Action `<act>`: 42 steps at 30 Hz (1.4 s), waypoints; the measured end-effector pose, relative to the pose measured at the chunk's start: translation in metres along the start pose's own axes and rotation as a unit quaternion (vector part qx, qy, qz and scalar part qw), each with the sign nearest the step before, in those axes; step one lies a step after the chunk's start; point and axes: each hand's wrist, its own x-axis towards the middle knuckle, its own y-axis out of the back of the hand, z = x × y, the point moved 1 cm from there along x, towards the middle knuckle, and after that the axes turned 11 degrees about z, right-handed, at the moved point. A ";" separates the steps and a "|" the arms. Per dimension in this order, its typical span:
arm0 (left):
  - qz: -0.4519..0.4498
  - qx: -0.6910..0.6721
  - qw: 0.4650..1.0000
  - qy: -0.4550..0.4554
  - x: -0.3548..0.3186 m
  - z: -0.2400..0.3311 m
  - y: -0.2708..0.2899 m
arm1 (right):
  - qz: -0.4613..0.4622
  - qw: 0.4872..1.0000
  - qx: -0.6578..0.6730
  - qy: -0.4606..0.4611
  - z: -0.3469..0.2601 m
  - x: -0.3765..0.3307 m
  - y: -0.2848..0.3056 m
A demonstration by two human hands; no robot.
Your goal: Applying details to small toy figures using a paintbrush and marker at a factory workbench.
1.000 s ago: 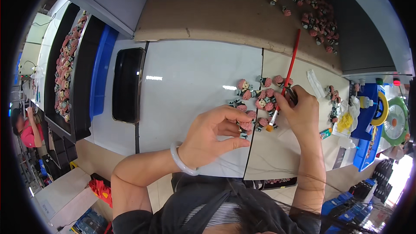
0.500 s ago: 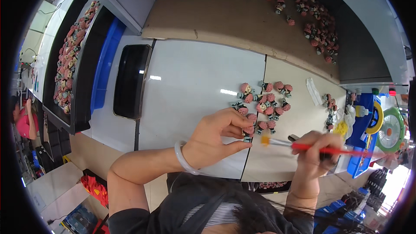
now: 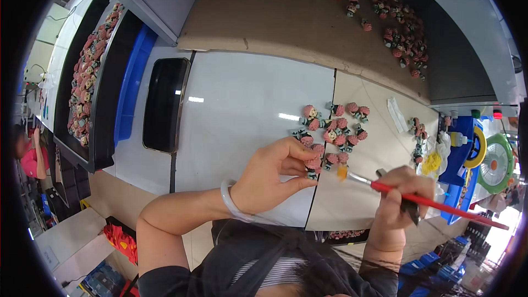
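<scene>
My left hand (image 3: 275,170) pinches a small pink-haired figurine (image 3: 313,165) between thumb and fingers, just above the table. My right hand (image 3: 404,190) is closed round a red-handled paintbrush (image 3: 434,203); its yellowish bristles point left, a short way from the figurine and apart from it. A dark slim tool (image 3: 410,212), its kind unclear, is tucked in the same hand. Beyond my left fingers lies a loose group of similar figurines (image 3: 341,126) with pink heads and grey-green bodies.
A black phone (image 3: 165,104) lies left on the white table (image 3: 242,110). Past it stands a black tray (image 3: 103,93) heaped with figurines, beside a blue bin (image 3: 132,88). More figurines (image 3: 404,27) lie on the brown board (image 3: 264,16) at the back. A green fan (image 3: 495,164) stands right.
The brush tip has shifted slightly right, away from the figurine, and its handle end has swung down toward me. My left hand keeps its pinch with hardly any movement.
</scene>
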 end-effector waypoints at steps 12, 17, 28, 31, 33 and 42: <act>-0.032 -0.023 0.996 -0.085 -0.005 -0.004 0.003 | -0.165 0.897 -0.410 -0.011 0.013 0.035 0.021; -0.040 -0.057 0.995 -0.066 -0.005 0.004 0.005 | -0.239 0.804 -0.543 -0.038 0.045 0.045 0.026; 0.475 0.457 0.643 -0.391 -0.039 0.134 0.110 | -0.190 0.849 -0.489 -0.060 0.039 0.051 0.034; 0.526 0.538 0.563 -0.342 -0.057 0.164 0.164 | -0.215 0.860 -0.461 -0.040 0.031 0.049 0.028; 0.563 0.684 0.359 -0.295 -0.053 0.172 0.174 | -0.218 0.863 -0.455 -0.034 0.031 0.047 0.028; 0.042 0.548 0.713 -0.435 0.058 0.046 0.020 | -0.214 0.874 -0.437 -0.017 0.040 0.041 0.023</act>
